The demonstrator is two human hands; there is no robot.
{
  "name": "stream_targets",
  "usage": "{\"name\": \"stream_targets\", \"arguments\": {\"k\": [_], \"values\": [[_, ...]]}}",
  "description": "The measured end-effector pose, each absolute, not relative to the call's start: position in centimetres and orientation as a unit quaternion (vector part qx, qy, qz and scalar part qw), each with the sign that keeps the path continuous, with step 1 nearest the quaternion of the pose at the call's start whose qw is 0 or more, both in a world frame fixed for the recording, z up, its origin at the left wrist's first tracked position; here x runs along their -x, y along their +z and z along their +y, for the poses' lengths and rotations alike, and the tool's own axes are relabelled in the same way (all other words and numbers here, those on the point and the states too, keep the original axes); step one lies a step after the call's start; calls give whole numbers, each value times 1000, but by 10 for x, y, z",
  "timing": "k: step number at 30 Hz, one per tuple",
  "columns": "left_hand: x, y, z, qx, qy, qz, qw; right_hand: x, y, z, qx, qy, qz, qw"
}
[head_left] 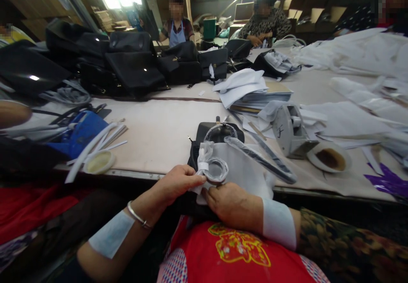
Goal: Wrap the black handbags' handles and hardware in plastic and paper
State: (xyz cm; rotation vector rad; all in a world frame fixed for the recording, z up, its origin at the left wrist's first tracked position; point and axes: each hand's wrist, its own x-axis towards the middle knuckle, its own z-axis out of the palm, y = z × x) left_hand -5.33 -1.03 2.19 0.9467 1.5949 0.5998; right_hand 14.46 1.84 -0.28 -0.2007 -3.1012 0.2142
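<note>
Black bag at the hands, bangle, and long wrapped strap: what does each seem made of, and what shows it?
Bag: probably leather or imitation leather; smooth, dark, softly shiny.
Bangle: likely metal; silvery, with a polished gleam.
Strap: dark, its own material unclear; the wrapping looks like clear plastic, with glossy creases.

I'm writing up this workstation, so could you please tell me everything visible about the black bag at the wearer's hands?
The black bag looks smooth and leather-like, with a rounded far end. It lies over the near edge of the table. A looped handle in clear wrap sits over that end, and a small metal pull shows at its left. A white sheet and a wrapped coil hide much of its middle. Both hands are at its near part; their exact grip is unclear.
</note>
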Motion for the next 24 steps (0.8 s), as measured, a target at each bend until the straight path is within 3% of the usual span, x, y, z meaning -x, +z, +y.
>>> {"name": "stream_targets", "arguments": {"k": [9,15,24], "values": [[51,25,-13,-317,305,653,617,-112,-5,18,230,128,-964,-26],[73,30,-11,-474,280,588,593,-111,6,19,275,176,-945,-5],[112,33,-1,-702,116,459,532,-112,11,15,297,193,-935,-2]]}}
